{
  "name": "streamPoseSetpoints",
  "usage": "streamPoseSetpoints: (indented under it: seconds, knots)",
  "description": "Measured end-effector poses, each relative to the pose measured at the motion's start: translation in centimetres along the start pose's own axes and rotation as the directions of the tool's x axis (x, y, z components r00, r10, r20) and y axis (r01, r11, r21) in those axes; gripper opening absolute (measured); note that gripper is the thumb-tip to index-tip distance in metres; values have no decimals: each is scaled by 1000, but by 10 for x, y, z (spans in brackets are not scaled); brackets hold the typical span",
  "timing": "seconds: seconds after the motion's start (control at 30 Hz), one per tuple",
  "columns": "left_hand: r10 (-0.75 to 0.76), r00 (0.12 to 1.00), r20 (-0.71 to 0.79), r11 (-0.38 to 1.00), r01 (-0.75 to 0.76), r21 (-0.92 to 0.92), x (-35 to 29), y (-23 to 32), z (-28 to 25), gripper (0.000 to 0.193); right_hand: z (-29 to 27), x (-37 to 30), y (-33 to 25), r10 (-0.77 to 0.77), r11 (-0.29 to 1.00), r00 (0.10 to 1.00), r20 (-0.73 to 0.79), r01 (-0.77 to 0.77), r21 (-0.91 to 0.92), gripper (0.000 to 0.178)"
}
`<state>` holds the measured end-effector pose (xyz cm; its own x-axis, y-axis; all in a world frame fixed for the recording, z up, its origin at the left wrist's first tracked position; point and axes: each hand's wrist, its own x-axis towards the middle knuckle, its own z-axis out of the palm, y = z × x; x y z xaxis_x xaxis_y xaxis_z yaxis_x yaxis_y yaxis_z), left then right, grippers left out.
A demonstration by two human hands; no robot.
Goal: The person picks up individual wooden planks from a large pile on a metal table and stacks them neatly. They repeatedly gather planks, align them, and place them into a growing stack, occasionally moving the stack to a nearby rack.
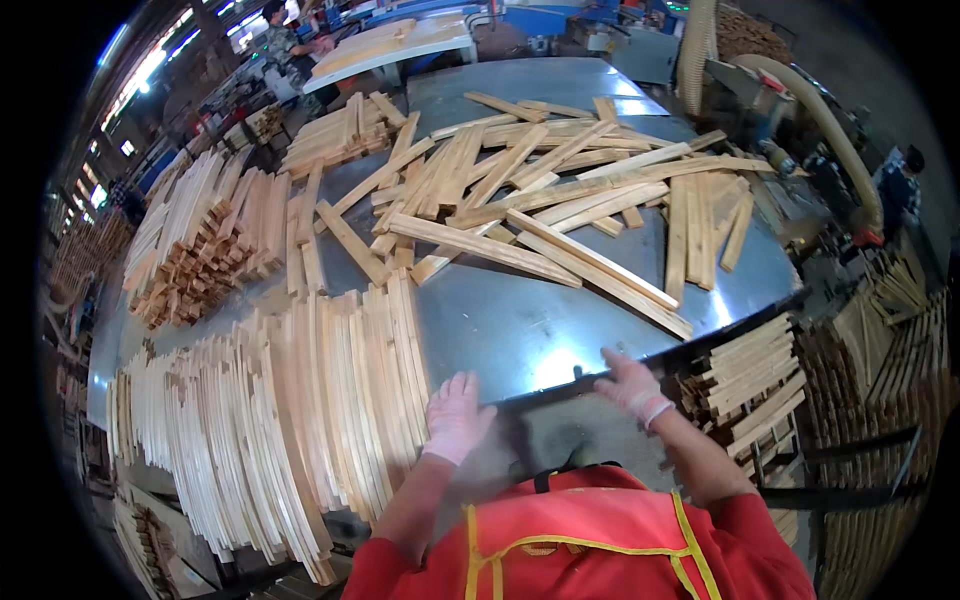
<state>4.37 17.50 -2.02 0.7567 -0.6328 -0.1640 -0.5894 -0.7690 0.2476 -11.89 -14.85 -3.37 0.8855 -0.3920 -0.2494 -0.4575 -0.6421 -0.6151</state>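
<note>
My left hand [458, 415], in a thin pale glove, has its fingers stretched out and holds nothing. It is right beside the end of a long row of wood strips [340, 390] packed side by side at the near left; whether it touches them I cannot tell. My right hand [632, 388], gloved too, is spread by the front edge of the metal table [500, 350], and nothing is in it. Beyond my hands, loose wood strips [600, 265] lie crossed in a jumbled heap over the table, the nearest ones slanting toward my right hand.
A stack of strips [200, 240] stands at the left, with another pile [335, 135] behind it. Racked wood [755, 380] is below the table at the right. A hose [830, 130] curves down at the far right. One person [285, 45] is at the back left, another [900, 185] at the right.
</note>
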Motion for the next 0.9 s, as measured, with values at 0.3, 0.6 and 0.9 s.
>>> streamPoseSetpoints:
  seconds: [0.3,0.6,0.9]
  knots:
    - [-330,928,173,749,369,-550,122,13,32,91,-81,212,22,-6,854,993,-117,-56,-517,100]
    - [-543,757,362,-342,195,-919,318,48,34,59,-122,319,85,34,904,999,37,-15,-428,62]
    - [-606,794,-38,384,250,-889,222,38,-13,54,-133,271,61,-21,999,964,266,10,40,45]
